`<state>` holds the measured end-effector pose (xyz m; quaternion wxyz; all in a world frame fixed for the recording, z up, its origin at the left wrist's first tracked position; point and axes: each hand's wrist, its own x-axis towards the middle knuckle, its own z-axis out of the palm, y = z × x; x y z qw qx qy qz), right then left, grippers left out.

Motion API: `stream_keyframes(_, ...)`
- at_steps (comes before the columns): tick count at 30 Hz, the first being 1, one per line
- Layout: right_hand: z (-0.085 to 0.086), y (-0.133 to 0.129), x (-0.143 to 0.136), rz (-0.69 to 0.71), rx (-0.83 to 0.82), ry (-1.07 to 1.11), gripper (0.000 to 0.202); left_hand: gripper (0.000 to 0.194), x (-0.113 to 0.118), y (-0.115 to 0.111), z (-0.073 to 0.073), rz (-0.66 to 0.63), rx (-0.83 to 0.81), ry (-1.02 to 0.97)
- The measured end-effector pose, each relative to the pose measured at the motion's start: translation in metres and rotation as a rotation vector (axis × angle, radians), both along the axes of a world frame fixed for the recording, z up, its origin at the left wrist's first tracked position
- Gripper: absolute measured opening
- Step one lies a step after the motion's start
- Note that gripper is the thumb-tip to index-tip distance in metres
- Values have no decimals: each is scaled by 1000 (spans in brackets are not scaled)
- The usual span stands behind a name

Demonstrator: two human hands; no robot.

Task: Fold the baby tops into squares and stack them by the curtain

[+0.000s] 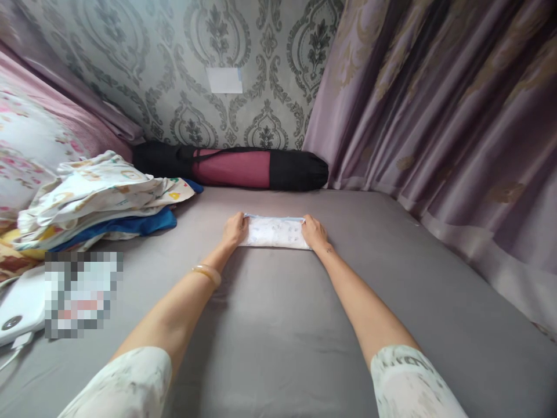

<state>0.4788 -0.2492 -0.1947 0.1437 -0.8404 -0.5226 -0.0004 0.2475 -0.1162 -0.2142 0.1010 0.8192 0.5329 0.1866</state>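
Note:
In the head view, a folded white cloth (275,233) with a faint small print and a light blue trim along its far edge forms a narrow rectangle. My left hand (235,228) grips its left end, with the thumb and fingers closed near the far corner. The right end is pinched in the same way by my right hand (315,231). Both arms reach straight forward, and a bangle (208,274) circles my left forearm. Whether the cloth rests on the grey sheet (270,325) or hangs just above it, I cannot tell.
A heap of printed clothes (113,200) lies at the left, beside a floral cushion (26,139). Nearer are a white device (26,302) with a cable and a blurred-out item (85,295). A black and maroon long bag (230,167) lies along the wall; purple curtains (435,104) hang right.

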Motion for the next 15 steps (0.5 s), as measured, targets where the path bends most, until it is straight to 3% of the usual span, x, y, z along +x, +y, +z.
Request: stream_keyframes(15,-8,11,7,-123,36,58,30,34,6,3,4,165,-127,-40)
